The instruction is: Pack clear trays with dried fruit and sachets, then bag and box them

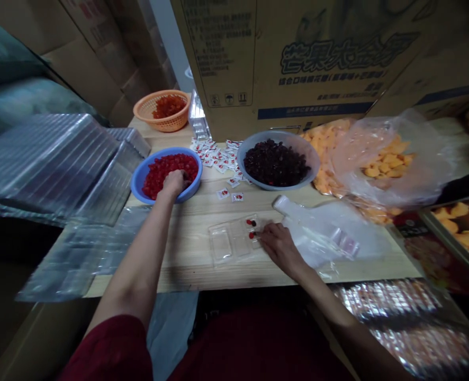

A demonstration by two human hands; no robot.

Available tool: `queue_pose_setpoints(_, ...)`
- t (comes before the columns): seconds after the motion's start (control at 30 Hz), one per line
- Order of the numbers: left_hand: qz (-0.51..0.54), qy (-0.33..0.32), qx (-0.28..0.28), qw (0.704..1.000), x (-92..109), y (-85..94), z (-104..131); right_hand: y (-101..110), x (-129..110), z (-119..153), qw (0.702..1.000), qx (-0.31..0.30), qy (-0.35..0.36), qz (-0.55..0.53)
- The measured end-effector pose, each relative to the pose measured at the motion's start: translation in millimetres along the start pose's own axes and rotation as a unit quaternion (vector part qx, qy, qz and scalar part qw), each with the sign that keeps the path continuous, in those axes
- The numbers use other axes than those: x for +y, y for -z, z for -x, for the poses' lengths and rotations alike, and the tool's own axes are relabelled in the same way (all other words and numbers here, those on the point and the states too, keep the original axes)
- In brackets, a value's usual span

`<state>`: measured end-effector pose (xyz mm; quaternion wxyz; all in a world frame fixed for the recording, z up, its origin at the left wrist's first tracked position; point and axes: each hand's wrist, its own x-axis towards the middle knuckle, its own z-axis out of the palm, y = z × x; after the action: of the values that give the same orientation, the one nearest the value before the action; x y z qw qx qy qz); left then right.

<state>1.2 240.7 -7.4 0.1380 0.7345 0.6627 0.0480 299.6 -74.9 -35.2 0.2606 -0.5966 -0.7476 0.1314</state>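
Observation:
My left hand [174, 182] reaches into a blue bowl [136, 182] of small red candy pieces [159, 174]. Its fingers curl down among them, the fingertips hidden. On the table lies a clear plastic tray [221, 244] with several compartments. Two small red pieces sit along its right side, and a dark piece [253, 224] lies beside the upper one. At the tray's right edge, my right hand [276, 242] has its fingers pinched together by the lower red piece. A small dark candy shows at those fingertips. Behind is a grey-blue bowl [314, 164] of dark candy pieces [276, 161].
Small printed sachets [218, 159] are scattered between the bowls. An orange basket [167, 124] stands at the back left, beyond stacked clear trays [52, 159]. Plastic bags [322, 227] and bagged orange sweets [389, 159] lie right. A large carton [298, 69] stands behind.

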Motion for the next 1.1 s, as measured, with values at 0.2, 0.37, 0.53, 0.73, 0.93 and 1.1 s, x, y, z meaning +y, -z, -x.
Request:
queue_pose_setpoints(0.2, 0.013, 0.013, 0.065, 0.998, 7.5, 13.7, 9.0, -12.5, -3.8, 12.9, 0.996, 0.058, -0.011, -0.072)
queue_pose_setpoints(0.37, 0.147, -0.076, 0.214, 0.963, 44.1, 21.8, 64.5, -2.4, -1.0, 34.6, 0.981, 0.113, -0.061, -0.144)
queue_pose_setpoints(0.53, 0.268, -0.342, -0.023, 0.900, 116.6, -40.9, 197.1, 7.6, -3.4, 48.0, 0.966, 0.108, -0.130, -0.197)
queue_pose_setpoints(0.73, 0.236, -0.346, -0.069, 0.906, 135.8, -96.6, 249.2, 1.8, -8.4, 46.6, 0.969, 0.080, -0.118, -0.200)
queue_pose_setpoints(0.93, 0.255, -0.311, -0.085, 0.912, 121.8, -87.4, 236.5, -5.5, -10.8, 46.0, 0.983, 0.046, -0.100, -0.146)
queue_pose_setpoints(1.1, 0.197, -0.338, -0.072, 0.918, 127.5, -95.8, 237.0, -10.2, -12.3, 37.4, 0.995, 0.030, -0.073, -0.064)
